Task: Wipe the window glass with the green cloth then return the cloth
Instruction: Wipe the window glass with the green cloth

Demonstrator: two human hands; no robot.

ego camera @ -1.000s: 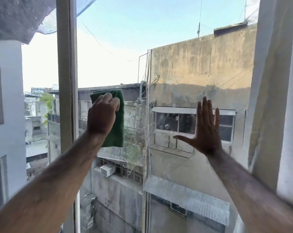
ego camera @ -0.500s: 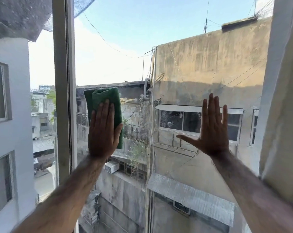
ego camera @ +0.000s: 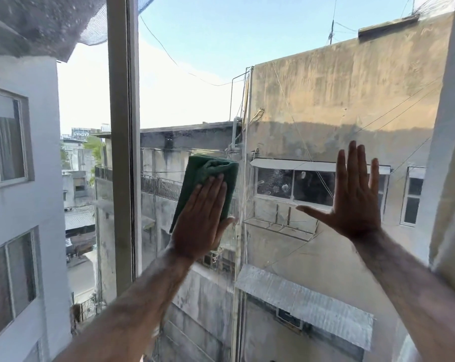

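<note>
Head view shows the fingers (ego camera: pixel 216 189) of the left hand (ego camera: pixel 202 218) laid flat and close together, pressing the green cloth (ego camera: pixel 208 173) against the window glass (ego camera: pixel 286 113) rather than gripping it; the folded cloth shows above and to the left of the knuckles. The fingers (ego camera: pixel 357 168) of the right hand (ego camera: pixel 354 202) are spread wide and hold nothing, the palm seemingly braced on the pane well apart to the right. The cloth sits just right of the vertical frame (ego camera: pixel 121 152), about mid-height.

To wipe well, I judge the flat palm should keep even pressure so the whole fold stays in contact, and the strokes should overlap, running from the frame toward the braced hand. Streaks and specks show lower on the pane, so that area likely needs passes. The bracing hand will need shifting, or it leaves an unwiped patch and prints. Returning the cloth is not yet due.
</note>
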